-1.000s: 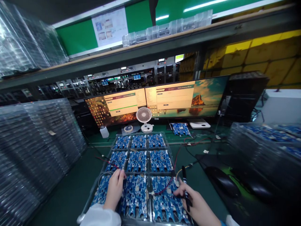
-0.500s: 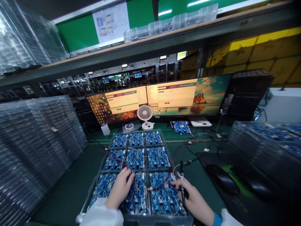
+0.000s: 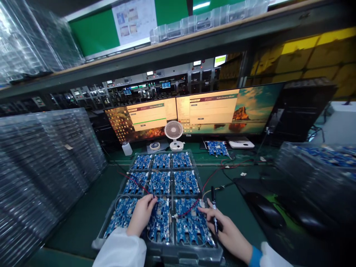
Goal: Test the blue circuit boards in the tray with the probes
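A clear plastic tray (image 3: 191,250) with blue circuit boards in its compartments lies in front of me. My left hand (image 3: 141,214) is closed in a pinch over the front middle circuit board (image 3: 159,222), on the end of a red-and-black cable (image 3: 137,182); the connector is hidden by my fingers. My right hand (image 3: 222,226) holds a black marker pen (image 3: 214,207) upright between its fingers. Its fingertips touch a small white connector (image 3: 201,204) at the top right of the front right circuit board (image 3: 190,226). A second red cable (image 3: 186,212) crosses that board.
Tall stacks of clear trays (image 3: 50,167) stand at left. Two monitors (image 3: 211,111) stand behind a small white fan (image 3: 174,131). At right are black computer mice (image 3: 264,209) on a mat and more trayed boards (image 3: 328,157). A single board (image 3: 217,148) lies at the back.
My view has shifted slightly, so the scene sits a little differently. Both hands stay at nearly the same places; the right fingertips have moved slightly in on the front right board.
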The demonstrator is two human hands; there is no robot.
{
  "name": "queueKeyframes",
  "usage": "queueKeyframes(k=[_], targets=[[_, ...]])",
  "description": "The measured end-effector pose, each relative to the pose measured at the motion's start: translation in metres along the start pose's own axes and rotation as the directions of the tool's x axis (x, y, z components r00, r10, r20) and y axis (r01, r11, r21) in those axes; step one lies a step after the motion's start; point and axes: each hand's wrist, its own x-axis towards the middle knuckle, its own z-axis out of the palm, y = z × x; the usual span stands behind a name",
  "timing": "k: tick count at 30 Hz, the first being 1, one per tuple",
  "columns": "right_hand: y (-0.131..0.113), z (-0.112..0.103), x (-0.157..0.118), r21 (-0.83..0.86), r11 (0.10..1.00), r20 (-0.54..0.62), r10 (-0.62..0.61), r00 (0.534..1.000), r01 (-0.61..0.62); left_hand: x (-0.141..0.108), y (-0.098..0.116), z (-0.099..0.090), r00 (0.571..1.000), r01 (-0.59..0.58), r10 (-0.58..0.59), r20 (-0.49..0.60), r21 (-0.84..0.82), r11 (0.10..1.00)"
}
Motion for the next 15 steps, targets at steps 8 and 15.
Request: queueKeyframes(k=[8,15], targets=[[0.001,0.001,0.002,-0.063,0.998,0.045,0.031,0.999,-0.028,-0.016,0.01,-0.005,0.995,0.011,-0.011,0.103,0.0,1.0],[0.003,0.009,0.002,-0.148,0.986,0.026,0.082,0.996,-0.077,-0.028,0.007,0.014,0.998,0.049,-0.049,0.031,-0.006,0.999]])
